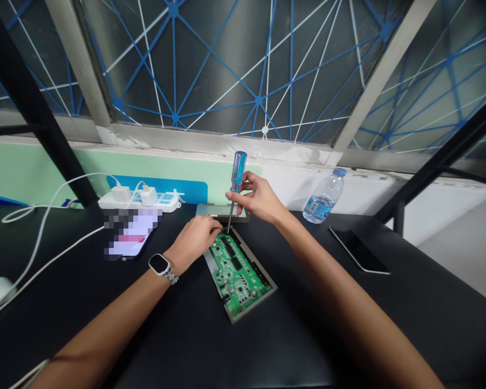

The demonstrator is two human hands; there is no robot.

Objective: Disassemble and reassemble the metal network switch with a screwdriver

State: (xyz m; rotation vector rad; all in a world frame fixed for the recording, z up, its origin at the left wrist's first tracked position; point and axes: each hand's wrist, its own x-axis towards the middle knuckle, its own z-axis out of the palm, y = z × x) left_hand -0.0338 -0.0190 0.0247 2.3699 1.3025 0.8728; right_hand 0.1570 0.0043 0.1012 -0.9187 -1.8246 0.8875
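While the circuit board (238, 276) is lying mid-surface (186, 340), the left hand (194, 239) is resting curled fingers on its far left corner, grip unclear. The right hand (257, 200) fingers are grasping an upright screwdriver (238, 167), tip down at that corner. A bottle (324, 201) is standing farther right.

The screwdriver (238, 170) is showing a translucent blue handle, the circuit board (237, 273) is gleaming green (black chips (236, 263) dotted across it), and the counter (227, 351) is looking plain matte black.
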